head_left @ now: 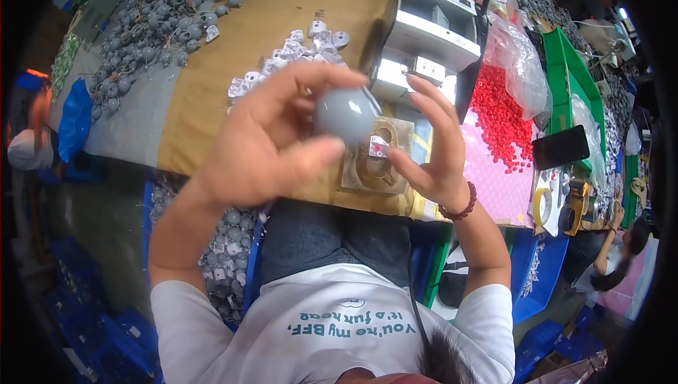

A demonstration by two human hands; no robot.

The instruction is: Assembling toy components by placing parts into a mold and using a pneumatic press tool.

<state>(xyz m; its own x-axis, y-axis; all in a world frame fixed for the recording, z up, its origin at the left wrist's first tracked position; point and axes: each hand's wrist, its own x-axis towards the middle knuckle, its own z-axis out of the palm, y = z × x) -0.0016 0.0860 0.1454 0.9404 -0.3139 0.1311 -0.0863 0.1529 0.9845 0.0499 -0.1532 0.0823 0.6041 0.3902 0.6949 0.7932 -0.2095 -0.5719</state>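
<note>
Held up in front of me, a smooth grey ball sits between the thumb and curled fingers of my left hand. My right hand is to its right, fingers spread and apart from the ball. Below them, a worn tan block with rounded hollows lies at the table's near edge. A small white piece with a red spot shows over the block, close to my right thumb tip; whether the thumb touches it I cannot tell. Beyond my left hand lies a pile of white-and-grey parts.
A grey-white machine stands behind the block. Red small parts spread on pink sheeting at right, beside a dark phone and green tray. Wired grey balls heap at far left. A bin of grey parts is by my lap.
</note>
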